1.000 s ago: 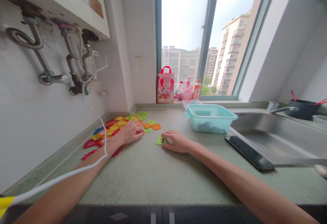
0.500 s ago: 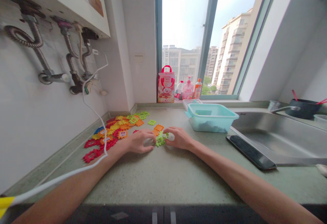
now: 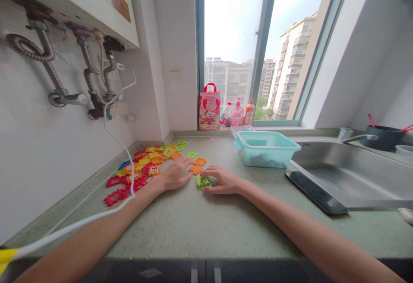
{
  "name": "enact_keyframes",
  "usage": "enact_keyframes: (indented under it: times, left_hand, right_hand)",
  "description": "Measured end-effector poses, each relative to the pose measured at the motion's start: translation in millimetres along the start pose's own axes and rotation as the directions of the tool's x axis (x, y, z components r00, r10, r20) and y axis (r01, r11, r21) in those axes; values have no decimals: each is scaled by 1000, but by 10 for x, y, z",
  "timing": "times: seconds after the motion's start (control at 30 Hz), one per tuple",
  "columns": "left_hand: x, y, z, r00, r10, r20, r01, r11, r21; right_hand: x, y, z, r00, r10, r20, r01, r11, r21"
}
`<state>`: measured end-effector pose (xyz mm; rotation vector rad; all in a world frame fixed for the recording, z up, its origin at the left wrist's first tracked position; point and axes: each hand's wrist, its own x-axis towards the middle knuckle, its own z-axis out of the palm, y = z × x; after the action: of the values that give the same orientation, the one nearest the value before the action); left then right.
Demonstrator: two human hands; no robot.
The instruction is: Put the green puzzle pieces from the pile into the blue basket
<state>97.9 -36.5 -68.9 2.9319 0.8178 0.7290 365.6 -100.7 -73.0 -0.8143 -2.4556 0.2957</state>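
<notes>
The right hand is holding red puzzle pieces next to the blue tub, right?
Not quite: in the head view the right hand holds green puzzle pieces, not red. The blue tub does sit nearby on the counter.

The worktop (image 3: 206, 227) looked like matt, speckled stone. The puzzle pieces (image 3: 145, 167) seemed soft foam — dull, not shiny. The tub (image 3: 266, 149) was translucent plastic, the sink (image 3: 355, 175) brushed steel, the phone (image 3: 314, 192) glossy black glass. The hoses (image 3: 48, 59) were ribbed metal — the wall tiles (image 3: 38, 154) smooth.
</notes>
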Motion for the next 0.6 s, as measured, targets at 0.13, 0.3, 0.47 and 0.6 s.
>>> enact_keyframes:
  times: [0.13,0.3,0.47,0.6]
  left_hand:
    - [31,-39,77,986,-39,163,23,995,99]
    - [68,-11,61,974,37,225,-61,993,100]
    - [95,42,-25,989,56,134,-77,985,152]
    - [99,44,-38,996,-73,55,51,941,334]
  right_hand:
    - [19,-6,18,1000,9,-2,-9,1000,-15]
    - [39,-13,47,1000,-16,-2,16,999,-51]
    - [23,-39,-8,1000,-7,22,9,996,-84]
    - [1,-23,-48,999,-4,34,9,987,-162]
